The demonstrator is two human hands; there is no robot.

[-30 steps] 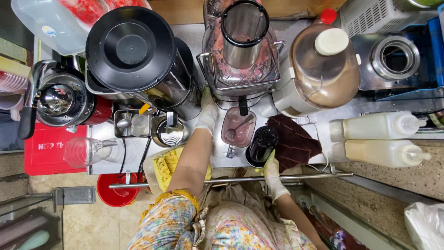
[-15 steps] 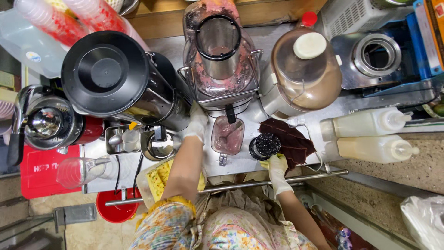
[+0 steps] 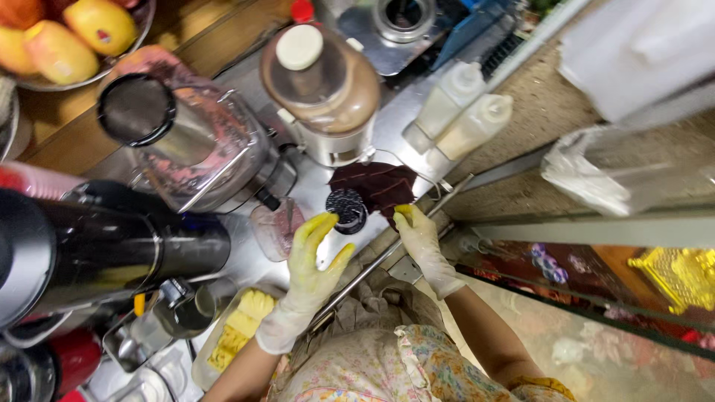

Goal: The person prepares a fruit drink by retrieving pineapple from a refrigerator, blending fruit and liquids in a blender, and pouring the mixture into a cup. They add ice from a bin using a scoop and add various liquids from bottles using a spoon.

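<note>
- Left hand (image 3: 311,264), gloved in pale yellow-stained latex, fingers (image 3: 316,223) spread and open, fingertips at the rim of the dark cup (image 3: 347,209), thumb held apart below it; no firm grasp visible.
- Right hand (image 3: 423,240), also gloved, fingers (image 3: 406,214) loosely curled together, tips touching the lower edge of the dark red cloth (image 3: 376,184) just right of the dark cup.
- Dark cup upright on the steel counter (image 3: 328,246), filled with dark contents, partly overlapping the cloth.
- Just left of the dark cup: a clear beaker (image 3: 277,227) smeared with pink pulp, beneath the spout of the juicer (image 3: 190,145).
- Beyond the dark cup: a blender jar (image 3: 322,78) of brown liquid with a cream cap.
- Up and right of the dark cup: two squeeze bottles (image 3: 458,108) lying side by side.
- Below-left of the dark cup: a tray of yellow fruit pieces (image 3: 238,327).
- Far left of the dark cup: a black cylindrical canister (image 3: 112,249).
</note>
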